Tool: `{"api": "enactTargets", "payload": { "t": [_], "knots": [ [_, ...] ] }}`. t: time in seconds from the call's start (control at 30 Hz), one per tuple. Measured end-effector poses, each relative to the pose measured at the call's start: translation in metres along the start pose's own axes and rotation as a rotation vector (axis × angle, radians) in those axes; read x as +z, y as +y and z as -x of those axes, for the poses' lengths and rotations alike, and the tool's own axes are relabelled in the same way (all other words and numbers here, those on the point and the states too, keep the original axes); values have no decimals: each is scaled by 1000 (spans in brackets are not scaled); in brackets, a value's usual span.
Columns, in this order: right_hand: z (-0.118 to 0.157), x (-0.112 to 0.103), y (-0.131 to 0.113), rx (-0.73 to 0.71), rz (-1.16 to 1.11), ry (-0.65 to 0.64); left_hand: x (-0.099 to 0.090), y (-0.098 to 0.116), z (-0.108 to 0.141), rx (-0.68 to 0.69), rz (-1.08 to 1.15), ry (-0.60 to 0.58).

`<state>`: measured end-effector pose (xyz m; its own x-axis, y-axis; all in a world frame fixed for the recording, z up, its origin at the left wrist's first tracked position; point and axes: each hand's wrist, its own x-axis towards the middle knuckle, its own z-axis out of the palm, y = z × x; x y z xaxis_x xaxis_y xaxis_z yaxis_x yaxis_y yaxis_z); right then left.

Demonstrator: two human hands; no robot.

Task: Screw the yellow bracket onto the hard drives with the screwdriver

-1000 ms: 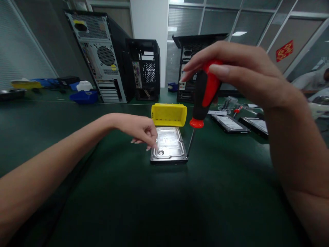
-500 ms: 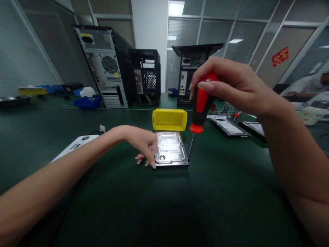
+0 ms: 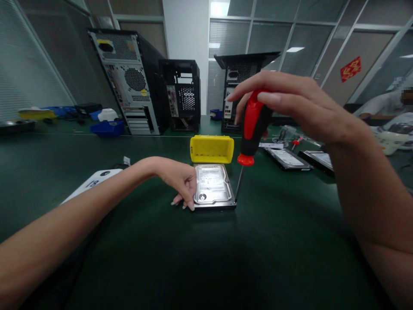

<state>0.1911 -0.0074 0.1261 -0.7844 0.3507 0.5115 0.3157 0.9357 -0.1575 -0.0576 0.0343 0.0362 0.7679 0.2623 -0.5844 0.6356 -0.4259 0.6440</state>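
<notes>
Hard drive: (image 3: 211,183) flat on the green counter (image 3: 274,249), silver cover up, directly in front of the yellow bin (image 3: 212,148).
Left hand: (image 3: 181,183) fingers curled narrow at the drive's left side, thumb at its near left corner; whether it grips the drive cannot be told.
Right hand: (image 3: 290,99) closed around the top of the screwdriver (image 3: 253,125), thumb on one side, fingers over the other.
Screwdriver: red and black handle, slightly tilted; tip at the near right corner of the drive.
Yellow bin: open side toward the wearer, inner walls and a row of small dark marks visible.
Blue bin: (image 3: 107,128) at far left, near the tall case; a white item (image 3: 108,115) shows above its rim, inside or behind cannot be told.
Tall case: (image 3: 129,82) upright, rear panel showing, with fan grille and slots.
Middle case: (image 3: 180,94) upright, port panel within an open frame.
Right case: (image 3: 240,71) upright, partly hidden by the right hand, dark panel projecting on top.
Spare drives: (image 3: 287,158) two, lying well apart from the bin, to its right.
</notes>
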Motion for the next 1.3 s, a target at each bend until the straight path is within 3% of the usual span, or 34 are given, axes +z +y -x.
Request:
{"api": "enactTargets", "payload": {
  "t": [0.1, 0.33, 0.6, 0.73, 0.93, 1.17, 1.3],
  "knots": [
    [0, 0, -1, -2, -48, -21, 0, 1, 0, 8, -17, 7],
    [-5, 13, -3, -63, 40, 151, 1, -1, -2, -6, 68, -18],
    [-3, 5, 0, 55, -281, 28, 0, -4, -2, 15, 88, -28],
    [-3, 7, 0, 3, -192, 87, 0, -4, -1, 19, 88, -38],
    [-5, 15, -2, -102, 127, 255, -1, -6, -2, 36, 70, -32],
    [-4, 7, -2, -81, -105, 127, -1, -4, -2, 18, 78, -45],
    [-3, 1, -3, -41, -99, 104, -2, -7, -2, 22, 78, -49]
  ]
}}
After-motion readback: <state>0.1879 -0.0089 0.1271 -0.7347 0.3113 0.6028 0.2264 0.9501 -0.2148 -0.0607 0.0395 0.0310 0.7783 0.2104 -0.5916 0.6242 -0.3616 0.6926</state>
